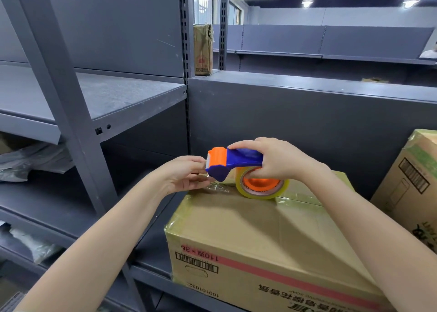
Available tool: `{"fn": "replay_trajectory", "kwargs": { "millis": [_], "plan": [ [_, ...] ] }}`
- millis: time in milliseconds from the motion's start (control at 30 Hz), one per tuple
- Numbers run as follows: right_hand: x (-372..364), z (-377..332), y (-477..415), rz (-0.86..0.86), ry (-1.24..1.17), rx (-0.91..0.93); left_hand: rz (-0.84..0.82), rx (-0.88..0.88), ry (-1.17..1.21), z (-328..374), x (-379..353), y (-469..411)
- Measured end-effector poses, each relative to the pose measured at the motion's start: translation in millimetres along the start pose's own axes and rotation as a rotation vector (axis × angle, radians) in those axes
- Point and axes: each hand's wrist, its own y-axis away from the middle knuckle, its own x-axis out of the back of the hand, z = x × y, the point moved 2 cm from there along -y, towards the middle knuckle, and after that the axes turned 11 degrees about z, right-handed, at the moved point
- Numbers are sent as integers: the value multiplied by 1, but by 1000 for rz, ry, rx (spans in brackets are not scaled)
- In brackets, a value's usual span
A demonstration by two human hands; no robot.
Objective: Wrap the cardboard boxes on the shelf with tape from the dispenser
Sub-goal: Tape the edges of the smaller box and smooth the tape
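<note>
A brown cardboard box (255, 236) with a pink stripe and a barcode sits on the grey shelf (153, 271), glossy tape running over its top and edges. A blue and orange tape dispenser (233, 161) with a clear tape roll (261, 188) rests on the box top. My right hand (276, 159) grips the dispenser's blue handle from above. My left hand (186, 177) pinches the loose end of the tape (216, 187) just below the orange cutter, at the box's far left corner.
A second taped cardboard box (411, 184) stands at the right edge. Grey metal shelving uprights (71, 127) rise to the left, with crumpled plastic bags (30, 158) on the left shelves. A worn carton (203, 49) stands on a far shelf.
</note>
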Motion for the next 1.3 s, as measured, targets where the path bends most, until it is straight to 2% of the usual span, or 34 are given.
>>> {"fn": "replay_trajectory", "kwargs": {
  "millis": [367, 567, 767, 1033, 1300],
  "plan": [
    [6, -8, 1, -80, 16, 29, -41, -49, -237, 16, 9, -6],
    [28, 9, 9, -148, 94, -17, 120, -65, -268, 26, 53, -12],
    [21, -2, 6, -224, 257, 33, 173, -76, -371, 14, 44, -24],
    [9, -4, -3, -251, 319, 39, 199, -135, -462, -2, 42, -32],
    [6, -3, -3, -224, 351, 40, 156, -145, -392, -40, 27, -29]
  ]
}}
